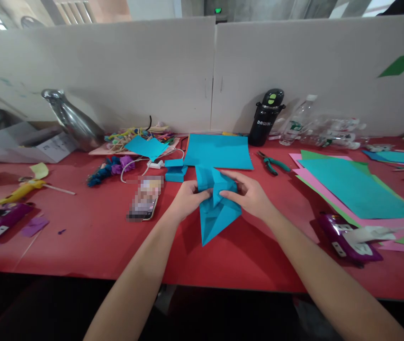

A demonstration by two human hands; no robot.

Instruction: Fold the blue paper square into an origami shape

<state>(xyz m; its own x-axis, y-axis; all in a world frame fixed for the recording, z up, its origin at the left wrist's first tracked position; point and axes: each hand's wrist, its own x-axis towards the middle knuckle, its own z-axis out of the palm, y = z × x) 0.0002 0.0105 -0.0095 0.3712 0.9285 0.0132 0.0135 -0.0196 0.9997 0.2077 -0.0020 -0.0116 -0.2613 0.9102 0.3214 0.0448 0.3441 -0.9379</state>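
In the head view, the left hand (187, 200) and the right hand (250, 193) both grasp one folded blue paper (216, 219) between their fingers. This paper is over the red table (98, 241), to the right of the smartphone (146, 199), nearer than the flat blue sheet (219, 151).

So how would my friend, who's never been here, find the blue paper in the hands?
Find the red table and look near its middle. There, the left hand and right hand grip a creased blue paper between them. It's the one with a sharp point aimed toward the table's near edge, unlike the flat blue sheet just beyond.
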